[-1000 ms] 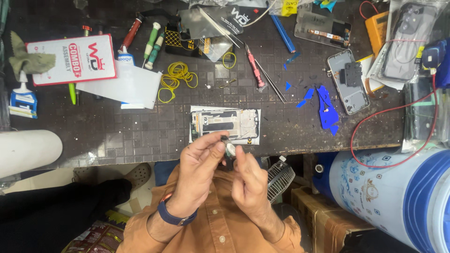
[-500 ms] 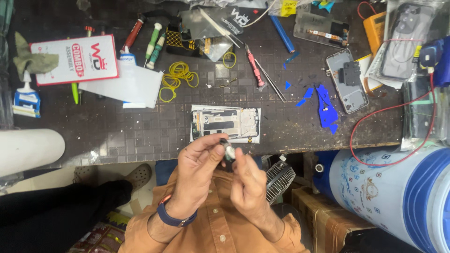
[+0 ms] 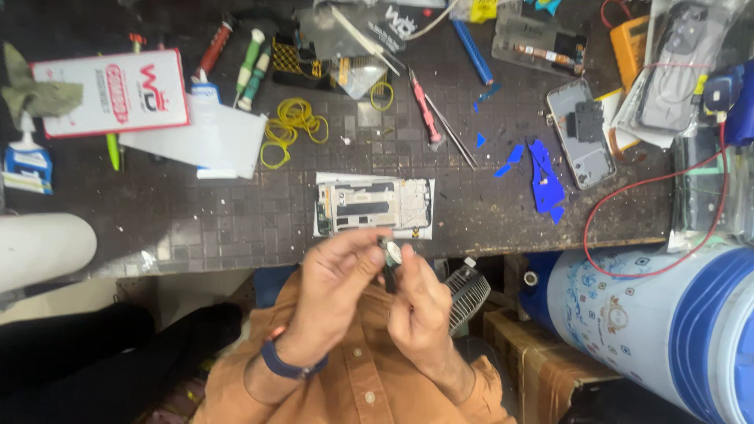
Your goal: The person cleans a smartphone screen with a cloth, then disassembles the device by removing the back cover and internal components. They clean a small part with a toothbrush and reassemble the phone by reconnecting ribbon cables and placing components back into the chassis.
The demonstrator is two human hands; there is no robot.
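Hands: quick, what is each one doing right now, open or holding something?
Left hand: closed, fingers pinching a small silvery part.
Right hand: closed, fingers on the same part from the other side.

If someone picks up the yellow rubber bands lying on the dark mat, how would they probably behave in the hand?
The yellow rubber bands lie in loose, irregular loops, so they are probably floppy and would droop rather than hold a shape. They look thin, so likely very light. Several overlap in a tangle, so lifting one may drag others along. Flat on the mat, they seem unlikely to roll.
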